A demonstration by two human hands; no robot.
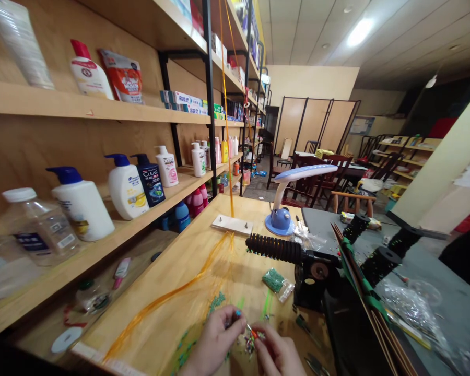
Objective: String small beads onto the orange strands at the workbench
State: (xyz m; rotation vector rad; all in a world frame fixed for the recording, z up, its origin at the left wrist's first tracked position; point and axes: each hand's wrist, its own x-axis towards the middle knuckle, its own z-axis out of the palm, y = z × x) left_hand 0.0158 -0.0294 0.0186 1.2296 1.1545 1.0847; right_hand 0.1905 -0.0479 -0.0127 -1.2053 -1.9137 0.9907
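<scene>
My left hand (215, 334) pinches a small blue bead (238, 313) at its fingertips. Close beside it, my right hand (276, 350) grips a thin orange-tipped item (253, 331), too small to name exactly. Just below my fingers lies a little heap of mixed beads (250, 342). Long orange threads (168, 297) run across the wooden workbench (172, 313) from a pegged wooden board (232, 224). Loose green beads (217, 302) are scattered left of my hands, and a plastic bag of green beads (273, 280) lies beyond them.
A black ridged rod on a clamp (274, 248) and a blue desk lamp (281, 219) stand at the bench's far end. Shelves of shampoo bottles (126, 187) line the left. Small pliers (316, 364) lie at lower right, beside a grey table (426, 261).
</scene>
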